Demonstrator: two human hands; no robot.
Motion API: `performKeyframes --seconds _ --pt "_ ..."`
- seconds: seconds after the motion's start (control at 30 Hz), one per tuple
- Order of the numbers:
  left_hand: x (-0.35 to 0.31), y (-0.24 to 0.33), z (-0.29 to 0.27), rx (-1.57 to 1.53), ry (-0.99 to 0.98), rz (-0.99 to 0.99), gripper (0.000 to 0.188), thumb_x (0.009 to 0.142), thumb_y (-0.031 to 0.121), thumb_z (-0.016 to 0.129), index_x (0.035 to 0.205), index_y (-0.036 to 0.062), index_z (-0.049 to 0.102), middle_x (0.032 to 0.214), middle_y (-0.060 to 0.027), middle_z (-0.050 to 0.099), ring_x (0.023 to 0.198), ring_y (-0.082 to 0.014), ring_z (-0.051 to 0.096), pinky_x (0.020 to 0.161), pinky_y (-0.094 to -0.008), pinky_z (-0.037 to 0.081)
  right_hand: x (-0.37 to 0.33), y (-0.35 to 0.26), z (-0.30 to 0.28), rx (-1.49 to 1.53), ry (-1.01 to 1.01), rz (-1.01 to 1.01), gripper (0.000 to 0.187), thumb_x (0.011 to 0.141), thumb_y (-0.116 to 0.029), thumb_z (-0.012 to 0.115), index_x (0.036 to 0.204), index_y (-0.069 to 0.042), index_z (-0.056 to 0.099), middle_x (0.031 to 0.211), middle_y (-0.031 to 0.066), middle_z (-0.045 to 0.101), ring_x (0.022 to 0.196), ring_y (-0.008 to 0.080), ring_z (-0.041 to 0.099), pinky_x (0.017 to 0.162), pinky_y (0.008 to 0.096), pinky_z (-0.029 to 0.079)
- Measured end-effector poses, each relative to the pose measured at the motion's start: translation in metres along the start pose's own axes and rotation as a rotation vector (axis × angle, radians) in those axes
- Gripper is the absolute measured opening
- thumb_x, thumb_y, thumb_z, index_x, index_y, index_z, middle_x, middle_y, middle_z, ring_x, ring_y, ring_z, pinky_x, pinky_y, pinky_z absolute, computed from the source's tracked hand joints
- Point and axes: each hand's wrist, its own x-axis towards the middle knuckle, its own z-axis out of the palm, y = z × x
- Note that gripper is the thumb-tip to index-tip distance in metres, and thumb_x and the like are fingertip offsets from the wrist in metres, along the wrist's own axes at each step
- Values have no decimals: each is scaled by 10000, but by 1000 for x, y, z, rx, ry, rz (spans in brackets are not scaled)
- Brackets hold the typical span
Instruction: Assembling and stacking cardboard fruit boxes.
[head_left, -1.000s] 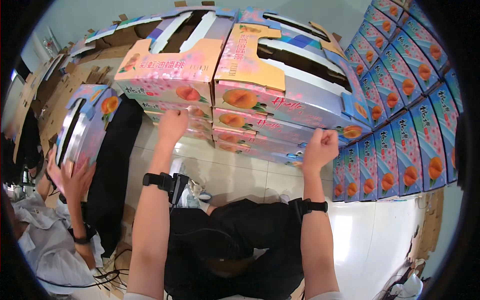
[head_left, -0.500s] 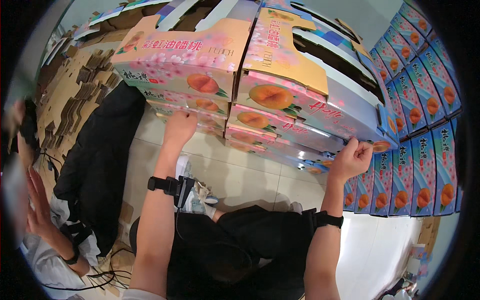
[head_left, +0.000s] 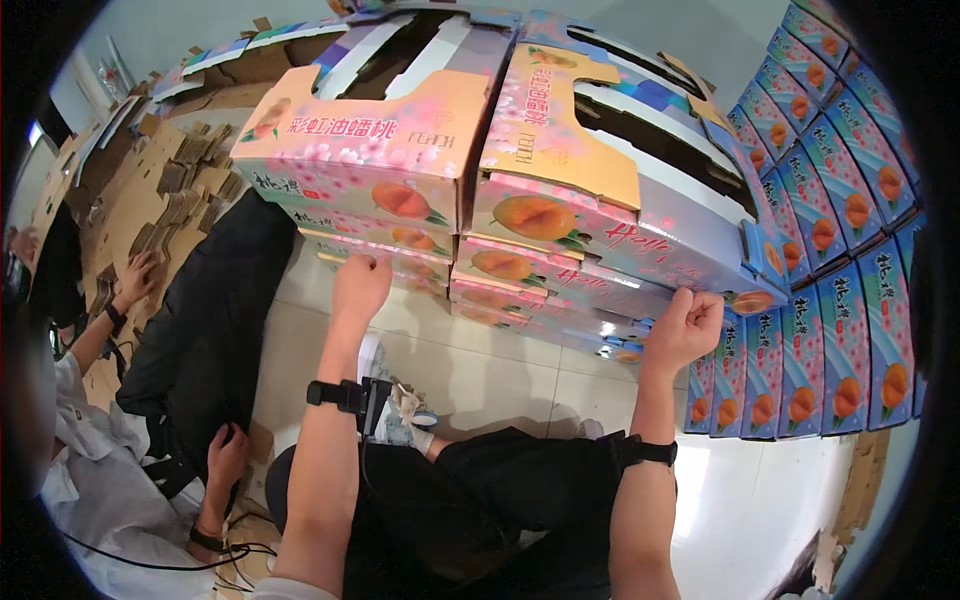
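My left hand (head_left: pixel 362 285) is closed in a fist beside the lower boxes of the left stack, with nothing visible in it. Above it is a pink and orange fruit carton (head_left: pixel 350 165) printed with peaches and blossoms, its top cut open. My right hand (head_left: pixel 688 322) is also closed, by the lower right corner of a second fruit carton (head_left: pixel 590 225). It looks close to that carton's edge; whether it touches cannot be told. Nothing shows between its fingers. Each of my forearms wears a black strap (head_left: pixel 345 396), the left one carrying a small device.
Blue and pink cartons (head_left: pixel 845 350) stand stacked along the right. Flat cardboard pieces (head_left: pixel 185 175) lie at the left behind a black cloth (head_left: pixel 205 290). A co-worker's hand (head_left: pixel 135 280) is at the cardboard; their other hand (head_left: pixel 228 455) rests by the cloth. Pale tiles (head_left: pixel 500 370) cover the floor.
The co-worker's hands have moved apart, one to the cardboard and one to the cloth's lower edge. My fists stay closed by the cartons; the view has shifted slightly.
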Motion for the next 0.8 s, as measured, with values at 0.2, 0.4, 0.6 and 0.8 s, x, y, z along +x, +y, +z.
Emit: performKeyframes --seconds 0.2,0.4,0.6,0.8 --pt "-40 42 -55 -35 64 173 318 857 257 676 787 -52 651 701 -246 639 652 -398 646 641 -454 510 0 2 2 110 9 73 259 858 4 629 716 -51 419 673 -66 354 620 33 324 536 222 270" --pt "-79 109 -125 -152 151 360 190 842 128 734 781 6 601 584 -50 523 544 -123 499 536 -294 411 -1 -1 -1 78 -17 80 245 866 13 611 736 -69 421 721 -58 365 659 43 325 572 223 285" --pt "-43 177 -153 58 472 867 253 924 205 726 1052 -5 666 995 -140 695 911 -267 664 823 -366 512 -3 -1 -5 73 -28 149 240 865 12 612 734 -66 426 695 -66 361 630 39 327 550 228 274" --pt "14 179 -114 484 125 682 684 1027 530 432 1537 75 392 1558 -213 446 1466 -418 374 1140 -732 186 -2 -5 -1 25 -5 144 249 837 -14 636 708 -64 429 632 -58 377 579 52 329 514 244 275"
